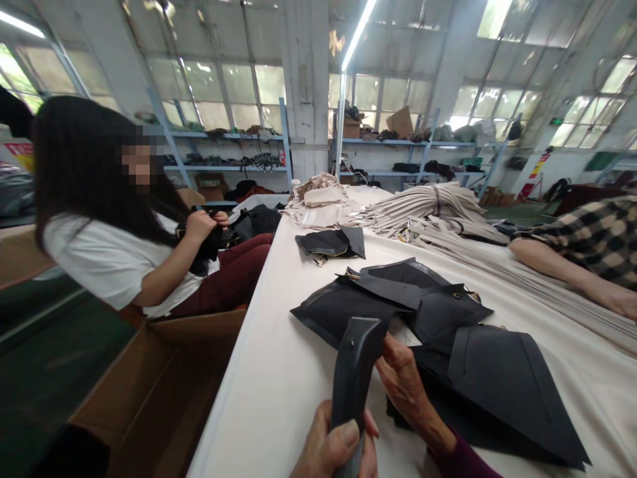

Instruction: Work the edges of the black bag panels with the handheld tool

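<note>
A black leather-like bag piece (354, 372) is held up over the table, seen nearly edge-on, with a small metal stud near its top. My left hand (336, 441) is closed round its lower part, thumb pressed on the near face. My right hand (405, 382) grips the same piece at its upper right side, its fingertips hidden behind it. Just beyond my hands, several black bag pieces (408, 292) with gold-coloured metal fittings lie overlapping. A larger black flap-like panel (502, 378) rests to the right of my right hand.
The white-covered table (249, 398) carries a smaller black piece (331, 243), bundles of beige strips (432, 202) and stacked beige pieces (323, 192). An open cardboard box (164, 372) stands left. A person (124, 245) handles black material there; another person's arm (572, 272) reaches in right.
</note>
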`<state>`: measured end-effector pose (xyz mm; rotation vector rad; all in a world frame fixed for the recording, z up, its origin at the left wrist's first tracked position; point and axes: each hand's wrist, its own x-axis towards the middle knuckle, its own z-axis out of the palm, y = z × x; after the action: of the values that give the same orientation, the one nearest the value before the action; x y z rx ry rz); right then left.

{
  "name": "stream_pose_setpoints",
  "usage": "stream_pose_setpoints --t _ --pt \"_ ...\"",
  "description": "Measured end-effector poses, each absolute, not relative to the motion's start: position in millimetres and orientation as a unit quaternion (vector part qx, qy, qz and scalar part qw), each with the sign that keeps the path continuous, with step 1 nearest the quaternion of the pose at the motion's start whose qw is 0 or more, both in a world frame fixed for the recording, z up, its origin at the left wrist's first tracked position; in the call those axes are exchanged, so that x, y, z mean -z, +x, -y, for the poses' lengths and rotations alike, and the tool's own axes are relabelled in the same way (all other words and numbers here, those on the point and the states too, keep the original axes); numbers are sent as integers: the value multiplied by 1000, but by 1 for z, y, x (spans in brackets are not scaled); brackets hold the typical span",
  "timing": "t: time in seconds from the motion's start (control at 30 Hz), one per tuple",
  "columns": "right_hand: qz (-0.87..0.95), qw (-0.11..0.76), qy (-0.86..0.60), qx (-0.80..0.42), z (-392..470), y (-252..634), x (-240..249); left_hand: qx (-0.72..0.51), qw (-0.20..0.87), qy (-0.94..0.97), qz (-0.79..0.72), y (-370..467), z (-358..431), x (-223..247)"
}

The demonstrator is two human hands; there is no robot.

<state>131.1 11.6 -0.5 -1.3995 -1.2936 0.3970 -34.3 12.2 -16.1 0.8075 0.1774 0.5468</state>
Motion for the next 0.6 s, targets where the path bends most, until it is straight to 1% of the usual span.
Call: stream_pose_setpoints --t 0.1,0.17,0.23,0.3,0.33,0.37,0.4,0.47,0.5,0.53,0.57,0.6 --pt "544 524 -626 -194 4 126 9 -267 889 358 -100 -34 -13 12" --pt "532 486 -650 -242 24 123 11 -279 894 336 -105 -34 -15 9" --pt "561 419 -645 -305 48 127 3 -293 894 322 -105 -34 -16 5" --pt "619 325 -612 -368 65 137 -17 -304 892 314 -113 -33 -16 2" --pt "641 284 -602 -382 68 145 -31 -308 891 311 -121 -33 -16 1" --pt "649 260 -611 -371 64 153 -44 -310 890 308 -130 -32 -15 0" --pt "651 256 -636 -325 55 162 -56 -313 889 306 -138 -32 -15 -1" --pt "632 279 -707 -152 21 178 -69 -319 884 306 -148 -30 -14 -2" --pt "623 261 -735 -62 -1 185 -68 -324 882 309 -150 -30 -13 -3" --pt "617 207 -759 15 -25 191 -64 -330 878 310 -152 -29 -14 -3" --pt "611 145 -774 74 -49 196 -55 -336 875 312 -155 -29 -14 -2" --pt "608 133 -777 91 -71 200 -45 -341 872 312 -160 -29 -15 -2"
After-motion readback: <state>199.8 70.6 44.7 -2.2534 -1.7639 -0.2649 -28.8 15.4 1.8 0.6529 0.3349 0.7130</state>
